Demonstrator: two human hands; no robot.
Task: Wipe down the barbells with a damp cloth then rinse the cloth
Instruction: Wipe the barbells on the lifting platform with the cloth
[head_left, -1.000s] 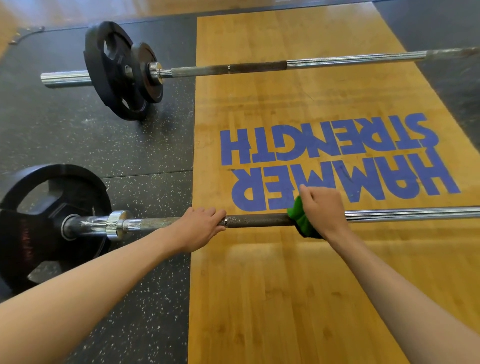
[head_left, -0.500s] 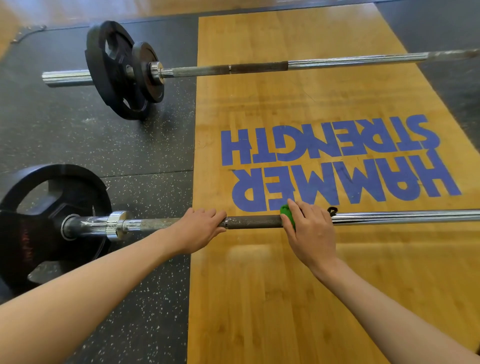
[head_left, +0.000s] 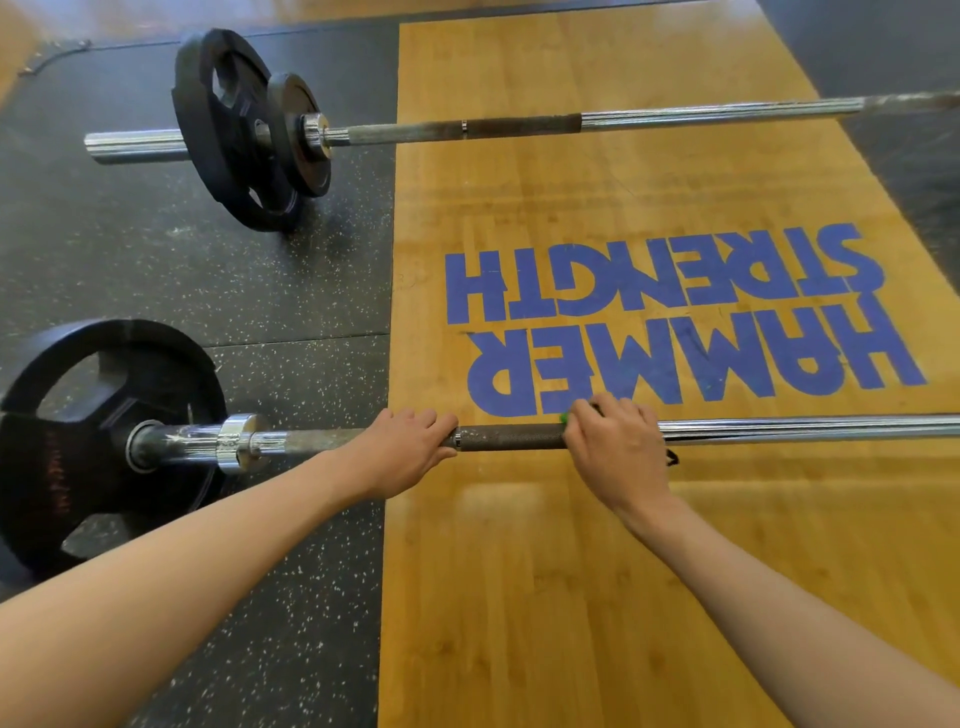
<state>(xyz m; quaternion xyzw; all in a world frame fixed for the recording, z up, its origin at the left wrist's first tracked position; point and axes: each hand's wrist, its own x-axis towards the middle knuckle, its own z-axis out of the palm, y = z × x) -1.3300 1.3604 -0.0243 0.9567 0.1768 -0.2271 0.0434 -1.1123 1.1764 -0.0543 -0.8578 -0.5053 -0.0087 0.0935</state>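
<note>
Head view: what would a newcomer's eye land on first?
The big blue upside-down HAMMER STRENGTH lettering on the yellow wooden platform, centre right. Below it, the left hand and right hand grip the near steel barbell, a sliver of green cloth under the right. A second black-plated barbell lies across the top.

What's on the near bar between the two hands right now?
Head view: only bare, dark knurled shaft of the near barbell lies between the left hand and right hand; the green cloth peeks out at the right hand's edge.
</note>
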